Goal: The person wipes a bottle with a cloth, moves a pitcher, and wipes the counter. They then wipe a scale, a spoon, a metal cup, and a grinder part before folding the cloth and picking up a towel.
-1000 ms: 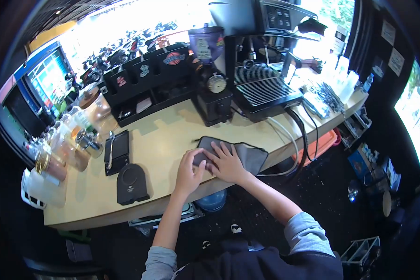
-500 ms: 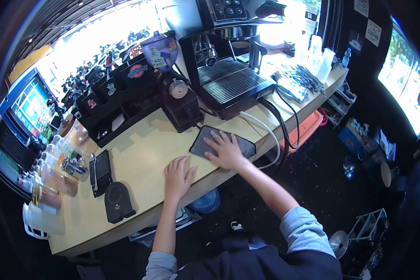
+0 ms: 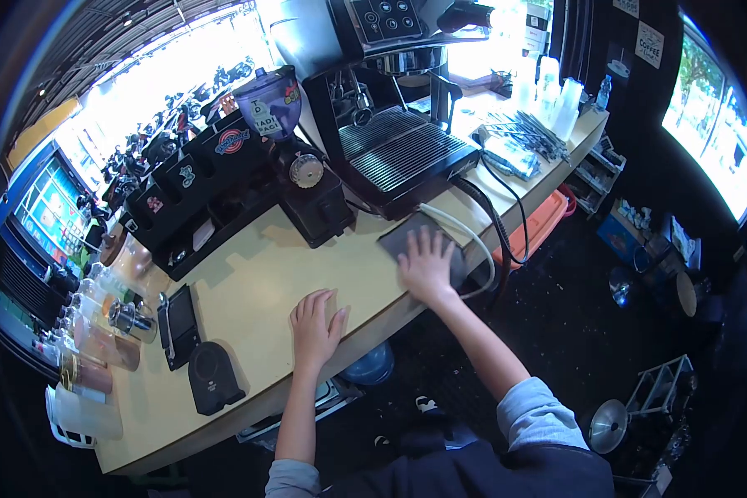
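A dark grey cloth point(image 3: 397, 238) lies flat on the wooden counter point(image 3: 249, 286), beside the front of the espresso machine point(image 3: 402, 158). My right hand point(image 3: 429, 270) presses on it with fingers spread, covering part of it. My left hand point(image 3: 314, 332) rests palm down at the counter's front edge, its fingers stretched out and nothing in them. Left of it lie a black tamping stand point(image 3: 213, 378) and a black tray-like item point(image 3: 179, 325). The coffee grinder point(image 3: 311, 187) stands behind the cloth, to its left.
A white hose point(image 3: 473, 236) and black cables point(image 3: 494, 216) hang over the counter edge near my right hand. Several jars point(image 3: 100, 340) line the left end. A black organizer point(image 3: 199, 195) stands at the back. Metal spoons or stirrers point(image 3: 527, 133) and plastic cups point(image 3: 564, 108) sit far right.
My right hand has slid the cloth to the right along the counter, toward the white hose. My left hand stays on the counter edge. The view has shifted slightly.
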A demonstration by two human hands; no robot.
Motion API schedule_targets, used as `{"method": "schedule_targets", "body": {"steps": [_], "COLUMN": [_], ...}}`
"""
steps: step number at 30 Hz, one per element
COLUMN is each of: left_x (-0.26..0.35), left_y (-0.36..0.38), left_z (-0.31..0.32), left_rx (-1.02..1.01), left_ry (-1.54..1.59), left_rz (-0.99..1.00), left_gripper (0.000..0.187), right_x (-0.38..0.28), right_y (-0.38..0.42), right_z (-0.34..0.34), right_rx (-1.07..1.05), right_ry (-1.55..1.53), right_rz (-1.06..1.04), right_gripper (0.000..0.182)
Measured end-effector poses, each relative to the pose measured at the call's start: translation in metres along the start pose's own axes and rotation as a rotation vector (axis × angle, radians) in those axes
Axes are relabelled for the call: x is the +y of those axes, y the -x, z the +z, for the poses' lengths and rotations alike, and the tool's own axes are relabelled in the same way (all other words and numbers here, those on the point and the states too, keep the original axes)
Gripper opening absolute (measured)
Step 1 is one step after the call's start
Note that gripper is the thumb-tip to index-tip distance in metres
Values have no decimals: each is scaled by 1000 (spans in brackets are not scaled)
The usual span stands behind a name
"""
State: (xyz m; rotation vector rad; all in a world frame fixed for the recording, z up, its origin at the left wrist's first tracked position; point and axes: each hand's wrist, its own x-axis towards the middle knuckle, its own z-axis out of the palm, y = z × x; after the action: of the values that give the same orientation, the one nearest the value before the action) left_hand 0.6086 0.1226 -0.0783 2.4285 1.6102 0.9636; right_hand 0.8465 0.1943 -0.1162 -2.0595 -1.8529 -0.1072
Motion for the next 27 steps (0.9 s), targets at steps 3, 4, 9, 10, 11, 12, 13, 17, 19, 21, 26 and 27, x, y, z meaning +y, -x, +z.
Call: {"method": "schedule_targets", "body": {"steps": [3,4,9,10,11,12,13,17,19,21,26,27], "left_x": [-1,-1,-3,-3,-2,-2,-3,-4,3,10,110,124], "left_y": [0,0,1,1,1,1,1,3,4,1,-25,-33], "left_z": [0,0,2,2,3,3,3,2,1,7,80,113], "left_rx": [-17,-15,-7,-3,0,-1,1,5,36,77,-130,-238], "left_ry": [-19,-8,-3,-9,-14,-12,-4,19,28,36,689,799], "left_rz": [-13,-11,-22,-17,-12,-9,-4,4,7,15,113,83], "left_gripper": [38,38,38,38,39,39,39,37,34,32,24,33], "right_x": [7,12,13,11,9,8,6,40,61,95,166,172], "right_y": [-12,-20,-23,-14,-2,11,24,41,53,66,104,110], "right_z": [-15,-19,3,3,4,4,-5,-14,-23,-26,-27,-36], "right_rx": [-71,-53,202,206,236,262,304,321,347,241,208,184], "right_ry": [-103,-114,38,37,-73,-181,-210,-317,-500,-748,-2051,-2137], "right_rz": [-160,-114,151,152,66,-19,-67,-117,50,313,512,539], "right_gripper": [64,64,54,54,50,46,36,30,28,30,39,39]}}
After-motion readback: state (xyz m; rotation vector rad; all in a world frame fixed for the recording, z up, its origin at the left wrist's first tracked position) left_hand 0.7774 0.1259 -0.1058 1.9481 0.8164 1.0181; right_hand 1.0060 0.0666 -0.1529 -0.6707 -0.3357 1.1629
